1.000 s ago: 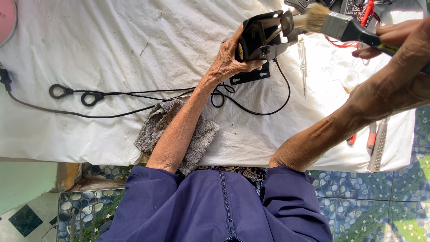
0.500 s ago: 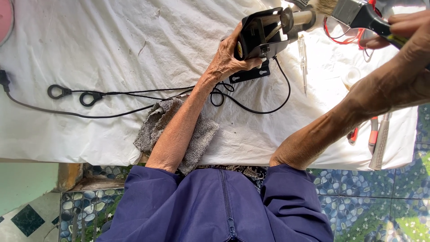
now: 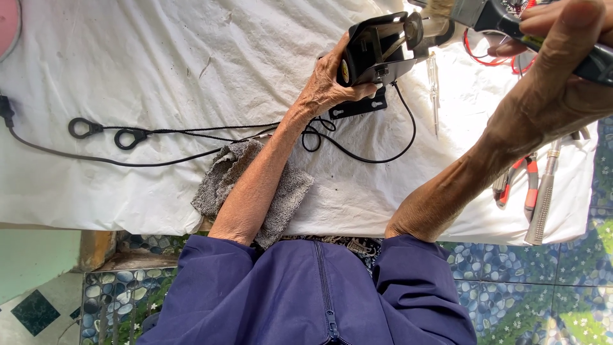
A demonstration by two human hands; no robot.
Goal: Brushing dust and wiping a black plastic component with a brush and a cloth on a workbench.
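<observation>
My left hand [image 3: 331,82] grips a black box-shaped device [image 3: 378,48] with an open side, tilted up off the white cloth [image 3: 191,64]. A black cord [image 3: 357,156] runs from the device across the cloth. My right hand [image 3: 554,76] holds a paintbrush [image 3: 472,13] by its dark handle. The pale bristles sit at the top edge of the view, touching the device's upper right corner.
A grey rag [image 3: 255,185] lies under my left forearm at the table's near edge. A black strap with two ring clips [image 3: 105,134] lies at left. Pliers with red handles [image 3: 520,185] and a metal file [image 3: 543,204] lie at right; a slim screwdriver [image 3: 434,89] lies beside the device.
My right hand has lifted the brush up and away, so its bristles have slid from the device's right side to the top edge of the view. The left hand holds still.
</observation>
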